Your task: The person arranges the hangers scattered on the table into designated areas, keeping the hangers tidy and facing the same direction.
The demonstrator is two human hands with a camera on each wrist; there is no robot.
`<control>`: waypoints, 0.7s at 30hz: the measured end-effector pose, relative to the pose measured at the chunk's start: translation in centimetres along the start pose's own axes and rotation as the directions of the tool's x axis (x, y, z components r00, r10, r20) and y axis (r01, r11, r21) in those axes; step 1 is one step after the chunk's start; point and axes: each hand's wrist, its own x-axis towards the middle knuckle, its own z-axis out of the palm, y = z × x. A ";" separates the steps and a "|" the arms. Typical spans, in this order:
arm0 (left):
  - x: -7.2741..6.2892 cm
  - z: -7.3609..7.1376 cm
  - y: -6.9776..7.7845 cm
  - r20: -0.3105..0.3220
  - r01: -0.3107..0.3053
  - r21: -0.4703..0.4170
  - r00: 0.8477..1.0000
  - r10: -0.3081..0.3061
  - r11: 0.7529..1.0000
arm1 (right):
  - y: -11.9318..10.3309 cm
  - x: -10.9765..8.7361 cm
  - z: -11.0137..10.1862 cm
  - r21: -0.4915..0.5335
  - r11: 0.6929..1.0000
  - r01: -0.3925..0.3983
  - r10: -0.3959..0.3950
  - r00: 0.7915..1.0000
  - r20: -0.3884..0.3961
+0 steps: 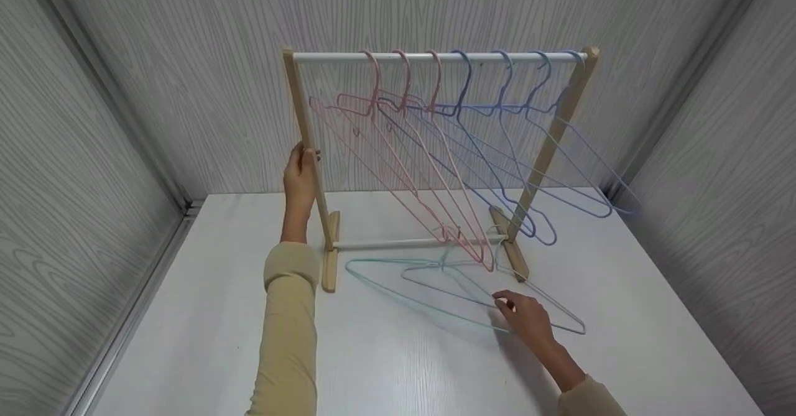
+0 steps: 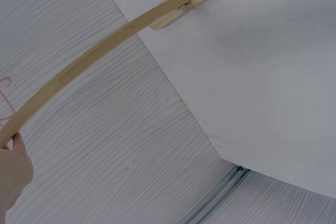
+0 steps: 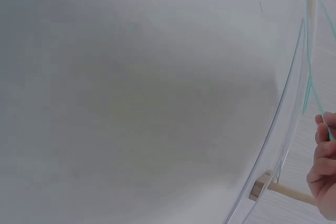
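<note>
My left hand grips the left wooden post of a small garment rack partway up, its thumb showing on the post in the left wrist view. Over the table in front of the rack, my right hand pinches a teal hanger at its right end. Its thin wire passes between the fingers in the right wrist view. A greyish-blue hanger overlaps the teal one and lies partly behind my right hand. Whether the teal hanger touches the tabletop I cannot tell.
From the white top bar hang three pink hangers and, to their right, several blue hangers. The rack's wooden feet stand on a white table. Grey wood-grain panels enclose the back and sides.
</note>
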 end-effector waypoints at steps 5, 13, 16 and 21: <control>0.1 0.0 -0.1 -0.001 -0.005 0.008 1.000 0.005 1.000 | 0.2 -0.3 0.0 0.179 0.983 -0.032 0.036 0.999 -0.016; 0.1 0.0 0.0 0.009 -0.006 0.019 1.000 0.006 1.000 | -0.6 -0.7 -0.3 0.388 0.867 -0.314 0.271 0.949 0.161; 0.1 0.0 0.0 0.015 -0.022 0.033 1.000 0.021 0.999 | -1.0 -0.7 -0.4 0.399 0.832 -0.386 0.324 0.921 0.217; 0.2 0.0 -0.1 0.010 -0.027 0.030 1.000 0.027 0.999 | -1.3 -0.9 -0.3 0.399 0.821 -0.408 0.337 0.911 0.238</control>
